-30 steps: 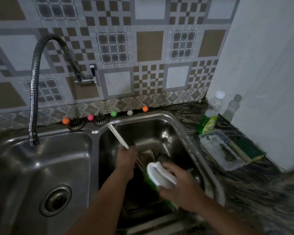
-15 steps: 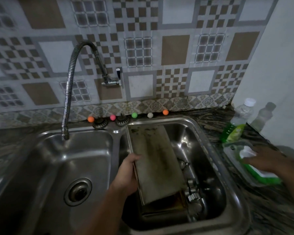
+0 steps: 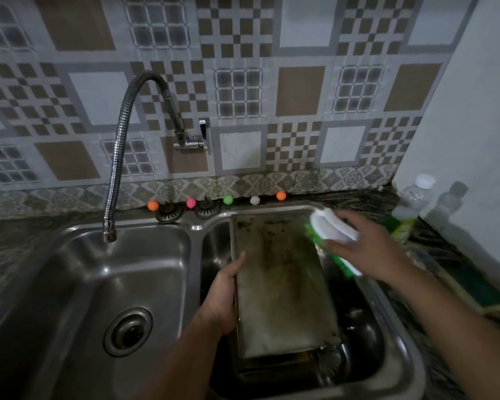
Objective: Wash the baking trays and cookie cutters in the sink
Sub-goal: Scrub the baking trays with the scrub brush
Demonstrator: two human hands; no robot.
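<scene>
A stained rectangular baking tray [image 3: 280,287] leans in the right basin of the steel double sink [image 3: 197,226], its far end propped on the back rim. My left hand [image 3: 223,295] grips the tray's left edge. My right hand [image 3: 361,246] holds a white-handled scrub brush [image 3: 329,229] with green bristles at the tray's upper right corner. Beneath the tray's near end lies another dark tray [image 3: 277,368]. A fluted cookie cutter [image 3: 329,362] sits at the basin's bottom right.
A flexible faucet [image 3: 119,157] hangs over the left basin, which has a drain [image 3: 127,332]. Several small coloured balls [image 3: 228,200] and two strainers [image 3: 168,212] line the back ledge. A soap bottle [image 3: 407,209] and a sponge tray [image 3: 474,293] stand on the right counter.
My right hand carried the brush to the counter tray on the right and back over the sink to the baking tray's far right corner. My left hand laid the tray flatter and keeps its hold.
</scene>
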